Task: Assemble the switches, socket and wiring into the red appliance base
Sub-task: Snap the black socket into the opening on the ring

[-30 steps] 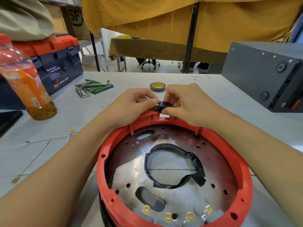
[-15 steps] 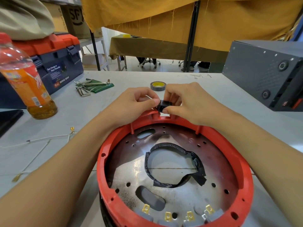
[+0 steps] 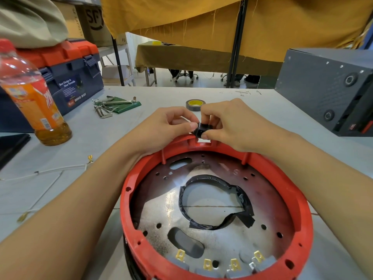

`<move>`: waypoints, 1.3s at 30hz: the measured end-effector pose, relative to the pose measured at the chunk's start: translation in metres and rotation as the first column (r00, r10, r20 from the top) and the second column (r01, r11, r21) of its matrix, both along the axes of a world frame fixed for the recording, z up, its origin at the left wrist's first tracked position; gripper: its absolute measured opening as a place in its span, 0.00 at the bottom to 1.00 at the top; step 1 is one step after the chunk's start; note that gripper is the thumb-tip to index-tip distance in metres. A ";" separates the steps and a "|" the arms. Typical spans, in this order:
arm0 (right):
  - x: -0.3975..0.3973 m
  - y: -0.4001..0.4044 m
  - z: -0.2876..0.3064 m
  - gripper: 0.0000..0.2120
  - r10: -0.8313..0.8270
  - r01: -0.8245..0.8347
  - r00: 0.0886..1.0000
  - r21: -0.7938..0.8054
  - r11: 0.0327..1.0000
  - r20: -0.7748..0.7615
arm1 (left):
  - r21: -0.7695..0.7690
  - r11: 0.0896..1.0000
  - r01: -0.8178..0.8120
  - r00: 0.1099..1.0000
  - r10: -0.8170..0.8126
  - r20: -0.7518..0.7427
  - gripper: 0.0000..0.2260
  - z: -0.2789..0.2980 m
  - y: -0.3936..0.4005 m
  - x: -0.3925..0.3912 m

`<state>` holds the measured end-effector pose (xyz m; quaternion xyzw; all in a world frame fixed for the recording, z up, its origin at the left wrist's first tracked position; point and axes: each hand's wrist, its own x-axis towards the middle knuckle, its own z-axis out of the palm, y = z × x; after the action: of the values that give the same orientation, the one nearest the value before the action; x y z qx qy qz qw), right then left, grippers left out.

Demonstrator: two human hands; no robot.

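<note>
Black plastic is sitting between both sets of fingertips: a small black rocker switch (image 3: 202, 129) is being held just above the rectangular notch (image 3: 204, 141) in the far rim of the round red plastic appliance base (image 3: 300, 201). The left hand (image 3: 167, 129) is pinching the switch from its side with thumb and forefinger, and the right hand (image 3: 228, 122) is gripping it from the other side, so the two hands are meeting around the one part. The step in hand seems to be seating this switch into the rim cutout. The next move is probably calling for squaring the switch to the notch and pressing it straight down until it is sitting flush; a tilted entry could be jamming it.

The base is resting on the grey table (image 3: 153, 93) directly before the person, open side up, its metal floor plate showing a black taped ring (image 3: 217, 203) around the central hole.

Counting: one switch is in the hands, and four brass spade terminals (image 3: 207, 264) on grey blocks are lining the near inner edge. One white wire lead (image 3: 52, 170) with brass ends is lying loose on the table at the left. One roll of tape (image 3: 195, 103), one bunch of hex keys (image 3: 105, 110) and one orange drink bottle (image 3: 34, 98) are standing further off.
</note>
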<state>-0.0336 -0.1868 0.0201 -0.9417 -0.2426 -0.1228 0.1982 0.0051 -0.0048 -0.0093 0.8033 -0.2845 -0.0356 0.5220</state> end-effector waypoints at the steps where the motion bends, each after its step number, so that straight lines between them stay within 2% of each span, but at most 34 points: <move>1: 0.000 0.001 0.001 0.10 0.000 0.000 1.000 -0.009 1.000 -0.009 | 0.007 1.000 0.000 1.000 0.000 0.010 0.03 0.000 0.000 0.000; 4: 0.000 0.002 0.003 0.10 -0.001 0.001 1.000 -0.039 0.999 -0.014 | 0.018 1.000 0.010 1.000 -0.010 0.019 0.03 0.001 0.000 -0.002; 7: 0.000 0.003 0.004 0.10 -0.011 0.011 1.000 -0.081 0.997 -0.001 | 0.020 0.999 0.041 0.999 -0.041 -0.009 0.14 0.001 0.000 -0.001; 10: 0.000 0.004 0.004 0.11 -0.024 0.025 1.000 -0.098 0.995 0.011 | 0.062 0.997 0.042 0.999 -0.044 0.028 0.13 0.002 -0.001 -0.001; 16: -0.001 -0.002 -0.007 0.07 -0.050 0.050 0.999 0.048 0.998 0.002 | 0.088 0.995 0.038 0.996 -0.045 0.079 0.11 0.001 -0.003 -0.001; 23: 0.000 -0.002 -0.003 0.06 -0.048 0.047 0.999 0.076 0.996 0.002 | 0.067 0.997 0.024 0.993 -0.031 0.112 0.10 0.002 -0.003 -0.002; 26: 0.000 -0.004 -0.002 0.07 -0.031 0.040 0.997 0.137 0.990 -0.071 | 0.059 0.998 0.019 0.996 -0.025 0.088 0.10 0.002 -0.003 -0.002; 31: -0.001 -0.019 -0.004 0.09 0.011 0.088 0.966 0.364 0.927 -0.259 | 0.060 0.998 -0.003 0.996 -0.003 0.091 0.07 0.001 -0.002 -0.002; 34: -0.001 -0.023 -0.008 0.09 0.027 0.105 0.960 0.446 0.889 -0.278 | 0.078 0.997 -0.013 0.994 0.004 0.112 0.06 0.001 -0.003 -0.003; 39: -0.002 -0.024 -0.011 0.10 0.053 0.097 0.955 0.474 0.875 -0.293 | 0.077 0.996 -0.037 0.994 0.029 0.105 0.07 0.002 -0.003 -0.002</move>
<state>-0.0358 -0.2111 0.0095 -0.8726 -0.1609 -0.0389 0.4594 0.0032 -0.0080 -0.0072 0.8286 -0.2964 0.0039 0.4749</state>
